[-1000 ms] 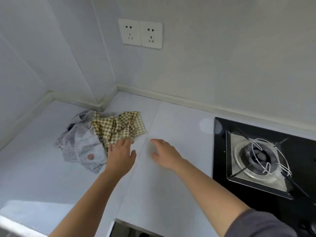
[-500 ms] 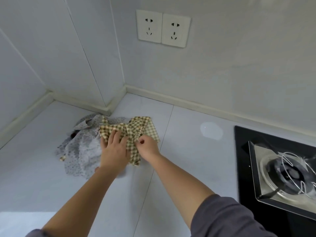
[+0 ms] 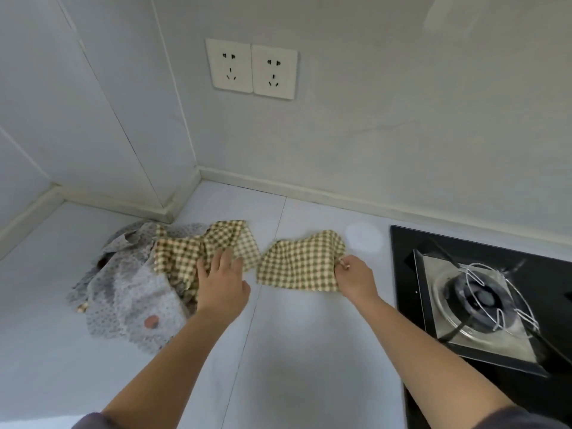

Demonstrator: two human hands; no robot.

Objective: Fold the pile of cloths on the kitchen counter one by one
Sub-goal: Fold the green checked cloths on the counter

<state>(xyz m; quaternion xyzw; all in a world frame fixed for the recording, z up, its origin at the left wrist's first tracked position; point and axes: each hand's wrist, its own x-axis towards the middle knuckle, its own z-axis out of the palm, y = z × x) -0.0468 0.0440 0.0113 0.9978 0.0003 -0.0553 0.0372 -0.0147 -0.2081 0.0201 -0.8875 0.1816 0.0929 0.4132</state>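
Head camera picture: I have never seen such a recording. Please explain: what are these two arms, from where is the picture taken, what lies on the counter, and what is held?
There is no machine here; the grips are a person's two bare hands. The camera sits on the person's head and looks forward and down, so both arms enter from below. On the white counter lies a crumpled pile: a grey patterned cloth with a green checked cloth on top. The left hand rests with straight fingers on the checked fabric over the pile. The right hand pinches checked fabric spread to the right, near the gas burner. Whether that fabric is one piece or two, I cannot tell. A double wall socket is above.
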